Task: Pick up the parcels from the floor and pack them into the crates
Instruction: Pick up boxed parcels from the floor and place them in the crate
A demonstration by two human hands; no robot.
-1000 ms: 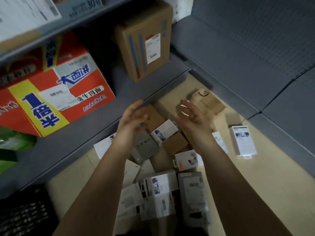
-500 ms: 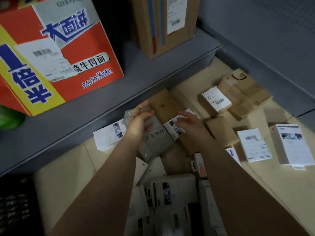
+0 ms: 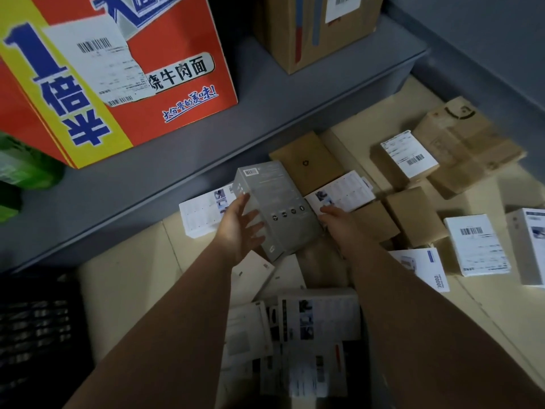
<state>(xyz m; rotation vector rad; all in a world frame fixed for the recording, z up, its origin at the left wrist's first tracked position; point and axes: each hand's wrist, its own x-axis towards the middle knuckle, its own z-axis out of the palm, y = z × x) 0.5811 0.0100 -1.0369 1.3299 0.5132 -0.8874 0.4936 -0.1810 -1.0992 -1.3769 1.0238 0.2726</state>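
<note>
Step in hand: lifting one parcel. The grey box (image 3: 274,208) is held tilted between both hands, above the heap on the floor.
Next move: probably a carry leftward and down to the black crate (image 3: 38,335). It calls for a firm two-handed hold, staying clear of the shelf edge, and laying the box flat so that others fit beside it.
Black crate: in the lower left corner, beside the shelf base and well apart from the grey box. Its inside is too dark to tell what lies in it, if anything.
Red carton (image 3: 124,72): stands closed on the grey shelf (image 3: 265,113), contents unseen.
Left hand (image 3: 240,228): the thumb runs up the box's left side and the fingers spread, bent, across its lower face, grasping it.
Right hand (image 3: 339,225): the fingers bend onto the box's lower right edge and grip it; their tips are partly hidden.
Brown carton (image 3: 315,31): on the same shelf, taped shut.
Floor parcels (image 3: 410,160): brown and white boxes lie around and to the right of the hands, several touching, with more heaped under the forearms. Most of the packing seems yet to be done.
</note>
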